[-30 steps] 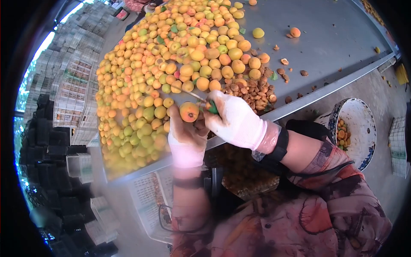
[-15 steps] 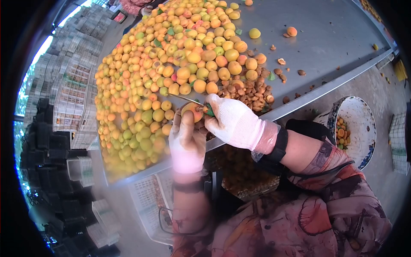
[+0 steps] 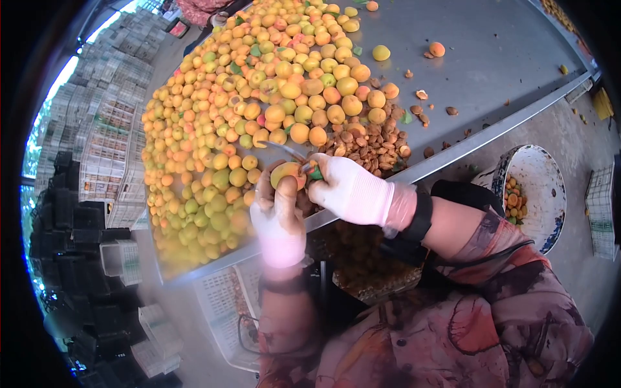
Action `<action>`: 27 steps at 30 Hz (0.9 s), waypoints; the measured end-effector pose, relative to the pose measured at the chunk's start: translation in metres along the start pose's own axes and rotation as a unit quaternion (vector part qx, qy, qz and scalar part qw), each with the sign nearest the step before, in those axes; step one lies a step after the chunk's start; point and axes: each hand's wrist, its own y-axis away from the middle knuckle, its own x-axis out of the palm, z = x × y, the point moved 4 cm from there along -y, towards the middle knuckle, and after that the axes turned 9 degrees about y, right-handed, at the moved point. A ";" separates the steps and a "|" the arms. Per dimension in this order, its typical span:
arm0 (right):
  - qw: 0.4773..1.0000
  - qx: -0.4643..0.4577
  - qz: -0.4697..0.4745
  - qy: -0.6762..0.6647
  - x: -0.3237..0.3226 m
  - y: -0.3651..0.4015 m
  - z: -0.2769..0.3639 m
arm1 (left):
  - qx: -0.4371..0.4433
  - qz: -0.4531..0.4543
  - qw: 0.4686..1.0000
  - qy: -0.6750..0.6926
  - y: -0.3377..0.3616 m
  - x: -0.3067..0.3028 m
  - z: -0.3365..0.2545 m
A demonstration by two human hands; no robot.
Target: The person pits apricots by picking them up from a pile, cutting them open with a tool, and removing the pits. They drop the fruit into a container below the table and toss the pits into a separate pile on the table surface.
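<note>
My left hand (image 3: pixel 279 223), in a white glove with stained fingertips, is closed around an apricot (image 3: pixel 285 173) near the table's front edge. My right hand (image 3: pixel 349 187), gloved the same way, grips a knife (image 3: pixel 284 149) by its green handle. The curved blade points left and runs along the far side of the apricot. Both hands meet at the fruit. Just beyond them lies a heap of brown apricot pits (image 3: pixel 372 143), and a large pile of yellow-orange apricots (image 3: pixel 259 97) spreads over the left part of the metal table (image 3: pixel 466 39).
To the right stands a white bucket (image 3: pixel 550 194) with fruit pieces inside. A white crate (image 3: pixel 217 304) sits below the table's front edge, and stacked crates (image 3: pixel 113 149) fill the left side. A person's sleeve (image 3: pixel 197 10) shows at the far edge.
The knife blade has turned against the apricot, its flat side now showing more. Both hands have shifted slightly left, still holding the fruit and the knife.
</note>
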 end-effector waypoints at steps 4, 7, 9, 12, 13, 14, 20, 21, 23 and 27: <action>0.795 0.272 0.282 -0.463 -0.017 0.012 0.011 | 0.025 0.071 0.997 0.034 -0.004 0.004 -0.007; 0.921 0.146 0.226 -0.281 -0.020 0.009 0.007 | 0.004 0.052 0.984 0.171 -0.007 0.005 -0.007; 0.962 0.066 -0.011 -0.265 -0.028 0.002 0.022 | 0.003 0.069 0.980 0.186 -0.011 -0.003 -0.002; 0.957 0.017 -0.100 -0.270 -0.030 -0.005 0.022 | -0.030 0.046 0.972 0.229 -0.007 0.004 0.002; 0.946 0.008 -0.131 -0.296 -0.028 -0.007 0.025 | -0.031 0.047 0.972 0.230 -0.006 0.008 0.003; 0.946 0.009 -0.134 -0.295 -0.026 -0.008 0.024 | -0.004 0.043 0.990 0.134 -0.005 0.011 0.002; 0.977 0.007 -0.203 -0.068 -0.014 -0.015 0.007 | -0.013 -0.081 0.991 0.109 -0.001 0.039 -0.005; 0.977 0.008 -0.202 -0.068 -0.010 -0.017 0.005 | 0.020 -0.085 0.992 0.095 -0.003 0.032 0.003; 0.970 0.038 -0.197 -0.136 -0.005 -0.017 0.000 | 0.052 -0.090 0.991 0.084 -0.006 0.020 0.017; 0.971 0.046 -0.195 -0.132 -0.010 -0.012 0.019 | 0.218 -0.095 0.928 -0.287 -0.008 0.008 0.018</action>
